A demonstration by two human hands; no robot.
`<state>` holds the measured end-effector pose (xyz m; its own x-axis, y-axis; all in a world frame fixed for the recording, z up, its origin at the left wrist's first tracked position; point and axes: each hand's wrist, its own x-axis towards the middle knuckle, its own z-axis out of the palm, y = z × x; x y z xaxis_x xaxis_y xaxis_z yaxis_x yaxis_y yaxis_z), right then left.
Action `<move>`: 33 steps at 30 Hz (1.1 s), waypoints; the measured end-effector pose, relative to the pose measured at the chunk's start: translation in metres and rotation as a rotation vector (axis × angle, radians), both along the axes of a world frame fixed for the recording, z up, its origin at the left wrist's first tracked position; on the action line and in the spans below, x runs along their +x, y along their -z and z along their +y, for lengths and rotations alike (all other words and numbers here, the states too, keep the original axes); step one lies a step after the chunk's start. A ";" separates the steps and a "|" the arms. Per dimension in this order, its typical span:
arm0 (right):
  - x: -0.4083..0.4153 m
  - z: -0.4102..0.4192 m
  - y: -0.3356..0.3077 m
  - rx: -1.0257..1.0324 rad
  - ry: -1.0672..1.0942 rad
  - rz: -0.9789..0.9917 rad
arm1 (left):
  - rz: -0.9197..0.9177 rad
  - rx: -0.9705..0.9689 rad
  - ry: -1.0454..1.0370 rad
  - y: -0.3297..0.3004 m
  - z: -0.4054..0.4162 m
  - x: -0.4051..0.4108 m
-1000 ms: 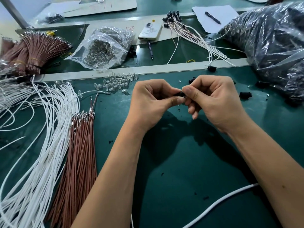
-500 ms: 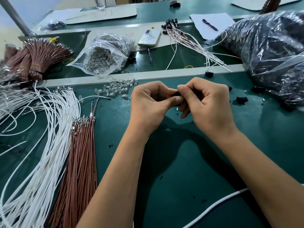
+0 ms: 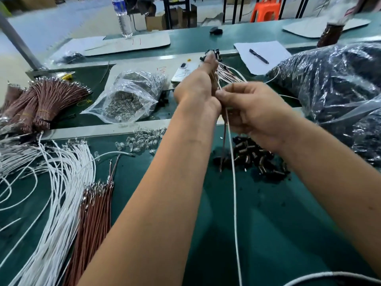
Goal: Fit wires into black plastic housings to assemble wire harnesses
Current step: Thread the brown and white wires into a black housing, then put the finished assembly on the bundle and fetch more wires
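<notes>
- My right hand [image 3: 255,112] is raised over the bench with fingers curled, thumb and forefinger pinching the white wire [image 3: 234,182] and the brown wire [image 3: 223,137] together near their upper ends.
- My left hand [image 3: 195,89] is just beside it, touching it, fingers closed round the same pair higher up, forefinger stretched out past the grip; whether a housing sits inside that fist I cannot tell.
- From the pinch both wires hang down toward me; the white one runs on out of view at the bottom edge.
- Below the grip lies the heap of black housings [image 3: 253,157] on the green mat [image 3: 268,234].
- Beyond the left fingertip lies a fan of finished harnesses [image 3: 228,73], their black ends bunched together.
- I judge this harness seated and ready for that pile; the next move calls for laying it down, then picking a fresh housing and one wire of each colour.
- Far left of the grip lie loose white wires [image 3: 61,193] and brown wires [image 3: 94,213].
- Reading: the bottle [image 3: 123,15] label is blurred; the red marks on the board beyond are illegible.
</notes>
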<state>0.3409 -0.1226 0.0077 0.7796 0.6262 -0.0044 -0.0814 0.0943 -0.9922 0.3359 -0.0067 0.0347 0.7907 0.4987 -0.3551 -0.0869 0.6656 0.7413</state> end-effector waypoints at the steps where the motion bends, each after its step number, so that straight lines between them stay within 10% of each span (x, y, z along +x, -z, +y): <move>1: 0.016 0.003 -0.007 -0.031 0.000 0.010 | 0.030 0.039 0.023 -0.001 0.002 0.010; 8: 0.182 0.055 -0.039 -0.426 0.254 0.039 | 0.168 0.300 0.385 0.024 -0.003 0.069; 18: 0.282 0.103 0.001 -1.044 0.353 -0.531 | 0.317 0.961 0.347 0.045 0.013 0.105; 27: 0.182 0.050 0.008 -0.900 0.279 -0.841 | 0.551 1.509 0.527 0.039 0.045 0.008; 33: 0.077 0.020 0.007 -0.802 0.057 -0.842 | 0.607 1.539 0.672 0.059 0.030 -0.059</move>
<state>0.4180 -0.1023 0.0008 0.7512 0.6430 0.1493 0.6164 -0.6024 -0.5072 0.2768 0.0233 -0.0238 0.9264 0.3080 -0.2166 0.3760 -0.7870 0.4891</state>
